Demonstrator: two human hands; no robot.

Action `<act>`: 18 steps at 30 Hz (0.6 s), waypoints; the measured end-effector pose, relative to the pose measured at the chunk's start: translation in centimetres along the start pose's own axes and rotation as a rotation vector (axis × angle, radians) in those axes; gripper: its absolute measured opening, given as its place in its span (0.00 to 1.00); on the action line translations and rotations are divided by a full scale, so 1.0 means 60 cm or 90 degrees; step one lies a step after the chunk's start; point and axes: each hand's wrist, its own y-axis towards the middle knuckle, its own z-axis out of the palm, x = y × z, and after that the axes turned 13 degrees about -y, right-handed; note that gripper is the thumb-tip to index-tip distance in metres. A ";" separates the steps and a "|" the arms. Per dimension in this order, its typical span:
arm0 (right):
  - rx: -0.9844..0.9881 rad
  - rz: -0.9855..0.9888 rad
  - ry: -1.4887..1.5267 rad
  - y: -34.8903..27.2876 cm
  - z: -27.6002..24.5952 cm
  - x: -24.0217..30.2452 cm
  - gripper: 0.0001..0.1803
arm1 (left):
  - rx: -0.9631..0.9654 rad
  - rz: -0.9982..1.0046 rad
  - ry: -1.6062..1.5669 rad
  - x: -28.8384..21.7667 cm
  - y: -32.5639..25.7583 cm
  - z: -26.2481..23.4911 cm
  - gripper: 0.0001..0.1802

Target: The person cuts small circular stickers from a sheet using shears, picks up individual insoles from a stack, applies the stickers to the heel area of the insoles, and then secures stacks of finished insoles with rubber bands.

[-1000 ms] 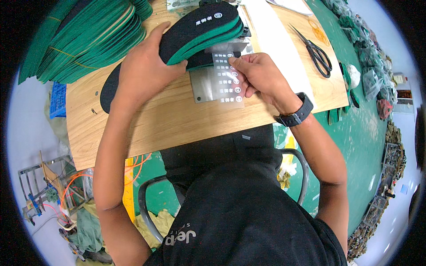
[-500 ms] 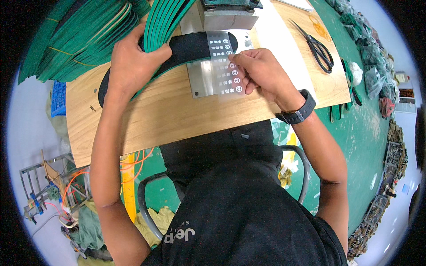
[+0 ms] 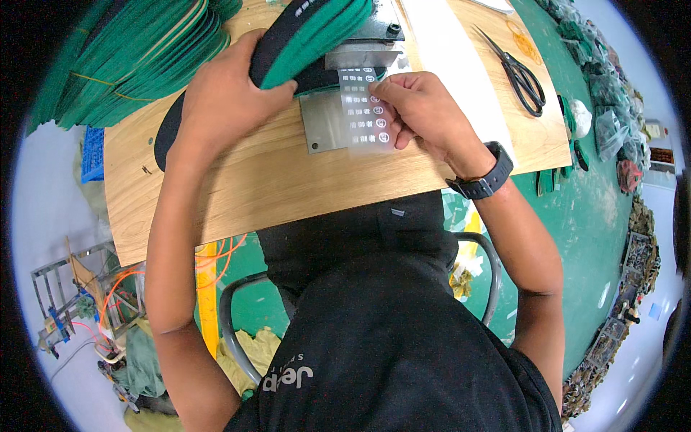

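My left hand (image 3: 219, 97) is wrapped round a stack of insoles (image 3: 313, 47), green with black faces, tilted up and to the right. Beneath that hand and stack lies a single black insole (image 3: 170, 129), its right end on a metal plate (image 3: 320, 124). Between thumb and fingers, my right hand (image 3: 423, 108) pinches a clear transfer sheet (image 3: 368, 128) printed with rows of small white marks. The sheet's far end lies over the insole, at the lower edge of a metal press block (image 3: 363, 59), which covers part of the insole.
Bundles of green insoles (image 3: 137, 61) tied with yellow bands fill the far left of the wooden table (image 3: 237, 194). Black scissors (image 3: 520, 79) and a yellow rubber band (image 3: 524, 45) lie at the right. A blue crate (image 3: 93, 155) stands beyond the left edge.
The press block has come down and nearer, over the insole and the sheet's far end. My left hand has tipped the stack over to the right. My right hand has barely moved.
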 end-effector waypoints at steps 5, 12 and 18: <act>-0.029 -0.022 0.049 -0.004 0.001 -0.009 0.14 | 0.050 0.037 0.097 0.001 0.009 0.000 0.43; -0.113 -0.024 0.274 -0.039 -0.013 -0.031 0.14 | 0.136 -0.017 0.079 -0.001 0.026 -0.022 0.41; -0.078 -0.046 0.143 -0.006 -0.020 -0.013 0.16 | -0.024 -0.023 -0.157 0.032 0.021 -0.033 0.30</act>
